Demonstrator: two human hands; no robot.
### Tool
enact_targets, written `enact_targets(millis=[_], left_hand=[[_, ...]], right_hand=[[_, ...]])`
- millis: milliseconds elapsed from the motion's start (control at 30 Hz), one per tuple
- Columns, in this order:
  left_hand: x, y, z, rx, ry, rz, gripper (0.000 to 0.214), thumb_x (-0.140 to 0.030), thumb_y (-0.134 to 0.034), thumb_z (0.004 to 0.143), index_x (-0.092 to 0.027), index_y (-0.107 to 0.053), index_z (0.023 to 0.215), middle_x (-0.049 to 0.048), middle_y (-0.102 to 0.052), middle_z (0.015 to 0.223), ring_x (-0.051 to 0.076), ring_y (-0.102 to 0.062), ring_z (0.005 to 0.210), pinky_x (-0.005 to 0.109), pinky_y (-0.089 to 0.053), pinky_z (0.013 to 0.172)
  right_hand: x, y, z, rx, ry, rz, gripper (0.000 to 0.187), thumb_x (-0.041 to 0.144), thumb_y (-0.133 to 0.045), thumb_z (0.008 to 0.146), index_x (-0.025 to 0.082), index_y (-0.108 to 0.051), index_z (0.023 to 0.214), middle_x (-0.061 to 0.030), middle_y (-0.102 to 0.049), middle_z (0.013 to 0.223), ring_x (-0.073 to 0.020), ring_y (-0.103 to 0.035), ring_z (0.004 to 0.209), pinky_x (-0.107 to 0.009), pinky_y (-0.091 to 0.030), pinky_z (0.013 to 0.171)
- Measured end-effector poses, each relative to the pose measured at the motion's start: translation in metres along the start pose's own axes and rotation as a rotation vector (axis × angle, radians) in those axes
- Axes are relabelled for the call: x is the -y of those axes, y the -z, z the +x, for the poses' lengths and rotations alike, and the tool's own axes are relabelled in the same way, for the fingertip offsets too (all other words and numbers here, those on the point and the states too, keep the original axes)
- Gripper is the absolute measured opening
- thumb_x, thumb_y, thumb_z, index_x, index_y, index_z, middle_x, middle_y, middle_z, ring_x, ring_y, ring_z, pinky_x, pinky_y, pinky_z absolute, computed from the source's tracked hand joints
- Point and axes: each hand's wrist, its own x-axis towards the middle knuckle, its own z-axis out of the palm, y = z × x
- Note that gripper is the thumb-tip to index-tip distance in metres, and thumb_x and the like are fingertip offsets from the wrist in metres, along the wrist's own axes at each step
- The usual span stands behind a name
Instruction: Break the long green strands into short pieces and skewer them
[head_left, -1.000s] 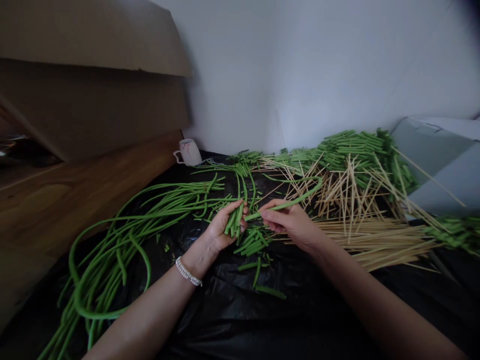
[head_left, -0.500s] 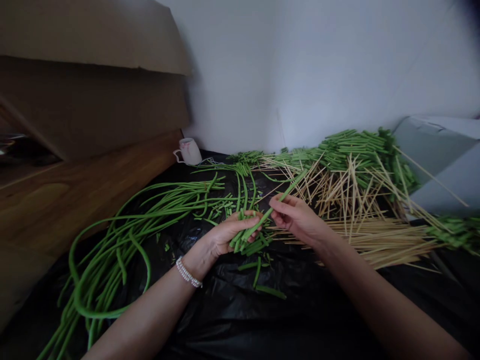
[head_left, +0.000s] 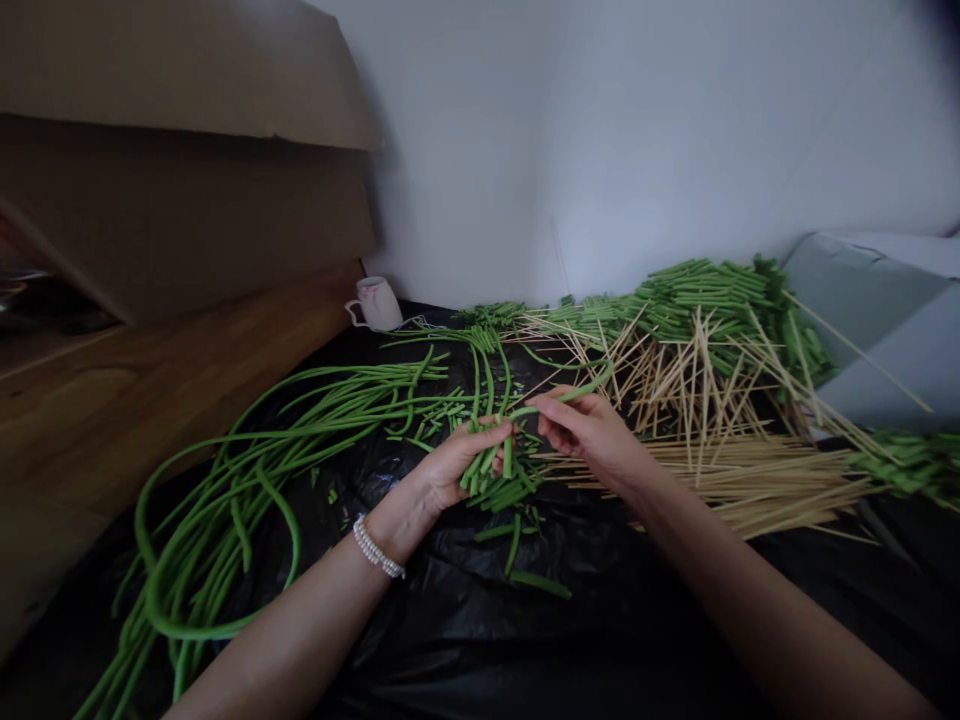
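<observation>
My left hand is closed around a small bunch of cut green bean pieces, held just above the black plastic sheet. A bead bracelet sits on that wrist. Just to its right, my right hand pinches a long green bean, whose near end meets the bunch in my left hand. More cut pieces lie on the sheet right under both hands.
Long uncut beans sprawl on the left. Bamboo skewers lie scattered on the right, with skewered bean pieces stacked behind them. A white mug stands by the wall. A cardboard box and wooden ledge are at left, a grey box at right.
My right hand has drawn the long bean in toward my left hand, so less of it sticks out to the right. My left hand has stayed closed on its bunch of pieces.
</observation>
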Motion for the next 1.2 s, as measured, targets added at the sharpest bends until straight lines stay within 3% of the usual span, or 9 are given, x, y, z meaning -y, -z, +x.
enact_targets(millis=[167, 333, 500, 567, 667, 833, 1033, 1200], left_hand=[[-0.007, 0.001, 0.002, -0.08, -0.01, -0.171, 0.009, -0.016, -0.068, 0.081, -0.012, -0.062, 0.077, -0.0014, -0.06, 0.058, 0.007, -0.056, 0.044, 0.017, -0.049, 0.046], [-0.013, 0.007, 0.006, -0.14, -0.016, -0.281, 0.014, -0.016, -0.056, 0.089, -0.012, -0.06, 0.076, -0.0001, -0.06, 0.059, 0.007, -0.056, 0.045, 0.015, -0.048, 0.045], [-0.014, 0.006, 0.005, -0.056, -0.002, -0.323, 0.017, -0.02, -0.052, 0.09, -0.01, -0.06, 0.078, 0.002, -0.062, 0.068, 0.008, -0.058, 0.049, 0.019, -0.049, 0.045], [-0.013, 0.006, 0.003, -0.049, 0.037, -0.27, 0.017, -0.021, -0.053, 0.089, -0.01, -0.061, 0.078, 0.0015, -0.061, 0.066, 0.009, -0.057, 0.047, 0.019, -0.048, 0.043], [-0.009, 0.004, 0.001, -0.033, 0.119, -0.122, 0.018, -0.027, -0.062, 0.085, -0.011, -0.061, 0.079, 0.0009, -0.06, 0.062, 0.008, -0.054, 0.043, 0.018, -0.045, 0.039], [-0.001, 0.004, -0.002, 0.104, 0.094, 0.018, 0.024, -0.026, -0.078, 0.072, -0.013, -0.06, 0.081, -0.0011, -0.057, 0.065, 0.006, -0.054, 0.05, 0.015, -0.045, 0.046], [0.001, 0.006, -0.004, 0.181, 0.095, 0.101, 0.028, -0.027, -0.078, 0.071, -0.016, -0.058, 0.088, -0.0004, -0.06, 0.071, 0.006, -0.053, 0.052, 0.016, -0.042, 0.048], [0.003, 0.005, -0.005, 0.225, 0.097, 0.158, 0.03, -0.032, -0.076, 0.074, -0.012, -0.062, 0.091, 0.0003, -0.058, 0.069, 0.006, -0.051, 0.052, 0.016, -0.038, 0.047]], right_hand=[[-0.006, -0.014, -0.005, 0.042, 0.019, -0.132, 0.026, 0.042, -0.067, 0.078, 0.02, -0.071, 0.089, 0.0019, -0.06, 0.061, -0.0078, -0.047, 0.048, -0.022, -0.031, 0.043], [-0.009, -0.021, -0.008, 0.133, -0.01, -0.147, 0.03, 0.041, -0.063, 0.082, 0.021, -0.069, 0.104, 0.0029, -0.06, 0.061, -0.0078, -0.049, 0.048, -0.021, -0.032, 0.044], [-0.002, -0.014, -0.008, 0.179, -0.033, -0.077, 0.033, 0.046, -0.062, 0.083, 0.017, -0.066, 0.067, 0.002, -0.057, 0.057, -0.0059, -0.047, 0.047, -0.021, -0.032, 0.045], [0.001, -0.014, -0.009, 0.191, -0.05, -0.081, 0.032, 0.045, -0.064, 0.081, 0.017, -0.063, 0.064, 0.0019, -0.057, 0.057, -0.0061, -0.047, 0.048, -0.021, -0.032, 0.045], [0.001, -0.014, -0.009, 0.175, -0.057, -0.092, 0.025, 0.043, -0.068, 0.077, 0.019, -0.065, 0.077, 0.0034, -0.057, 0.058, -0.0069, -0.047, 0.048, -0.021, -0.033, 0.045], [-0.002, -0.011, -0.006, 0.13, -0.059, -0.088, 0.025, 0.04, -0.074, 0.071, 0.02, -0.062, 0.08, 0.0042, -0.059, 0.06, -0.0072, -0.046, 0.048, -0.021, -0.034, 0.045], [0.0, 0.0, 0.0, 0.051, -0.077, 0.051, 0.025, 0.042, -0.072, 0.074, 0.02, -0.059, 0.073, 0.0059, -0.054, 0.055, -0.0059, -0.043, 0.044, -0.022, -0.031, 0.044], [0.001, 0.0, -0.001, 0.09, -0.065, -0.034, 0.026, 0.043, -0.072, 0.074, 0.02, -0.06, 0.074, 0.0052, -0.057, 0.057, -0.0063, -0.044, 0.046, -0.022, -0.032, 0.045]])
